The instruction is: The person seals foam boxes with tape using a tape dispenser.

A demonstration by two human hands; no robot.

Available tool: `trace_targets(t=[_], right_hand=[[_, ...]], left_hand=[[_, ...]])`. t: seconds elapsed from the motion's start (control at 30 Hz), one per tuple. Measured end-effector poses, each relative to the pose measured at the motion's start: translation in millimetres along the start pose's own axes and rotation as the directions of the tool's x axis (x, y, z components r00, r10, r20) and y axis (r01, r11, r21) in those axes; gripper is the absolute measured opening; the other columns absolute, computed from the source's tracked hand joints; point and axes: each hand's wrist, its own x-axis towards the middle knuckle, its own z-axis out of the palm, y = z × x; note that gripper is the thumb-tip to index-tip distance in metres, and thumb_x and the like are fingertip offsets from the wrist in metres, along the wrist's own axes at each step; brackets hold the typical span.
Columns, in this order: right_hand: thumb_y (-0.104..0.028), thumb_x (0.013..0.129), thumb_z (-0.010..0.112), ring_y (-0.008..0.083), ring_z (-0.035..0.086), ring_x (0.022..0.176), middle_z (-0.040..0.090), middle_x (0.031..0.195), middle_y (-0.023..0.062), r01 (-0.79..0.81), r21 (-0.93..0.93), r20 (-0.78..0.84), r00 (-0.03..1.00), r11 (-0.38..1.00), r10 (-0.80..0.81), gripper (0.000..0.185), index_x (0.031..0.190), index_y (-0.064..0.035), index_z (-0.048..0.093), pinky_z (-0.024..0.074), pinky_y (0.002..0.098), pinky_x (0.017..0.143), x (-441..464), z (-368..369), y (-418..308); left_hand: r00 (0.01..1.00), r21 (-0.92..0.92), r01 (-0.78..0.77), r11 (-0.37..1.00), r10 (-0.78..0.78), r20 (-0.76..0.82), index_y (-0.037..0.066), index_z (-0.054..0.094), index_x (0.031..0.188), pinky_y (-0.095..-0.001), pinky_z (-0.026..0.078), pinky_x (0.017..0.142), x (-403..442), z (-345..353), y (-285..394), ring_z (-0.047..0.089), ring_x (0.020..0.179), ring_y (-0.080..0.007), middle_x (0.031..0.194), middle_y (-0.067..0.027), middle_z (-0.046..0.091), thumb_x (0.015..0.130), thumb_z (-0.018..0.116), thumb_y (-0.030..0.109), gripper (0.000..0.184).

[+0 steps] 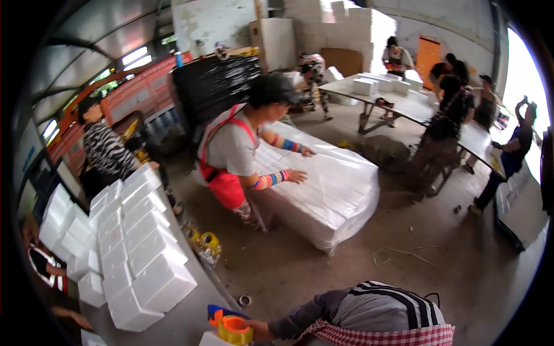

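My right arm, in a grey sleeve with black shoulder stripes, stretches left along the bottom edge. My right hand (261, 331) is closed on a tape dispenser (235, 330) with an orange and yellow roll and a blue part. The dispenser is just above a white foam box (211, 339), cut off by the lower edge; whether they touch I cannot tell. My left hand is out of frame. Rows of white foam boxes (141, 254) are on the grey table (173, 320) nearby.
A person leans over a large plastic-wrapped stack (329, 184) on the floor. Several people work around a long table (421, 106) with white boxes. Tape rolls (209, 241) sit near the table edge; a loose strap (407, 254) lies on the floor. Another person's arm (72, 316) reaches in at left.
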Motion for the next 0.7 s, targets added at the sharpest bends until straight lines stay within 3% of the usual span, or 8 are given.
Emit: trace_targets(t=[0.07,0.27,0.33,0.5,0.57,0.6,0.63,0.7], right_hand=[[-0.042,0.077,0.059,0.0203,0.061,0.093,0.059,0.112,0.0098,-0.012,-0.159,-0.024,1.0,0.987,0.008,0.059,0.122,-0.0066,0.046,0.0531,0.0324,0.072,-23,40,-11],[-0.023,0.084,0.049,0.0173,0.052,0.107,0.055,0.117,0.0053,0.106,-0.121,-0.198,0.972,0.987,-0.128,0.04,0.119,-0.0028,0.046,0.0375,0.0315,0.097,-60,37,-49],[-0.017,0.081,0.048,0.0155,0.056,0.099,0.059,0.106,0.0061,0.255,-0.353,-0.247,0.902,0.9,-0.353,0.035,0.113,-0.0014,0.049,0.0435,0.0299,0.089,-92,52,-70],[-0.008,0.078,0.052,0.0225,0.06,0.093,0.057,0.103,0.0087,0.571,-0.571,-0.396,0.439,0.59,-0.807,0.038,0.115,-0.0084,0.046,0.0518,0.0422,0.078,-184,10,-119],[-0.017,0.078,0.052,0.0212,0.059,0.092,0.056,0.106,0.0033,0.573,-0.611,-0.525,0.223,0.546,-0.822,0.041,0.119,-0.0134,0.045,0.051,0.0418,0.077,-232,-65,-143],[-0.024,0.076,0.055,0.0202,0.06,0.086,0.056,0.098,0.0036,0.535,-0.616,-0.677,0.015,0.578,-0.735,0.039,0.113,-0.0153,0.048,0.0512,0.0403,0.07,-260,-69,-144],[-0.03,0.073,0.057,0.0224,0.059,0.083,0.055,0.098,0.0053,0.608,-0.679,-0.585,-0.111,0.41,-0.804,0.045,0.114,-0.0172,0.044,0.0498,0.0395,0.065,-286,-83,-144],[-0.029,0.072,0.06,0.0279,0.057,0.081,0.05,0.105,0.0093,0.549,-0.773,-0.587,-0.43,0.318,-0.686,0.059,0.122,-0.0198,0.031,0.0494,0.0403,0.063,-337,-123,-139]], left_hand=[[0.985,-0.106,-0.041,0.994,0.058,0.165,0.013,0.05,0.112,-0.0295,0.043,0.059,-17,32,39,0.05,0.079,-0.0221,0.099,-0.0078,0.053,0.076,0.052,0.038,0.044],[0.854,-0.483,-0.002,0.876,0.253,0.455,0.013,0.05,0.11,-0.0301,0.042,0.06,-55,88,138,0.051,0.079,-0.0223,0.099,-0.008,0.053,0.076,0.052,0.037,0.042],[0.807,-0.591,0.042,0.805,0.322,0.495,0.013,0.05,0.11,-0.0304,0.042,0.06,-64,96,163,0.051,0.08,-0.0224,0.099,-0.008,0.053,0.076,0.052,0.037,0.042],[0.742,-0.776,0.149,0.613,0.45,0.497,0.012,0.05,0.108,-0.0309,0.042,0.061,-79,97,206,0.051,0.08,-0.0225,0.098,-0.0082,0.053,0.076,0.051,0.037,0.04],[0.73,-0.822,0.195,0.536,0.48,0.486,0.012,0.051,0.108,-0.0311,0.042,0.061,-81,94,216,0.051,0.08,-0.0226,0.098,-0.0082,0.053,0.077,0.051,0.036,0.039],[0.729,-0.84,0.214,0.499,0.49,0.477,0.012,0.051,0.107,-0.0312,0.042,0.061,-81,91,220,0.051,0.08,-0.0226,0.098,-0.0082,0.053,0.077,0.051,0.036,0.039],[0.731,-0.856,0.225,0.465,0.501,0.464,0.012,0.051,0.107,-0.0313,0.042,0.062,-81,89,225,0.051,0.08,-0.0226,0.098,-0.0083,0.053,0.077,0.051,0.036,0.039],[0.739,-0.88,0.239,0.411,0.511,0.439,0.012,0.051,0.106,-0.0315,0.042,0.062,-80,84,232,0.051,0.08,-0.0227,0.097,-0.0083,0.053,0.077,0.051,0.036,0.038]])
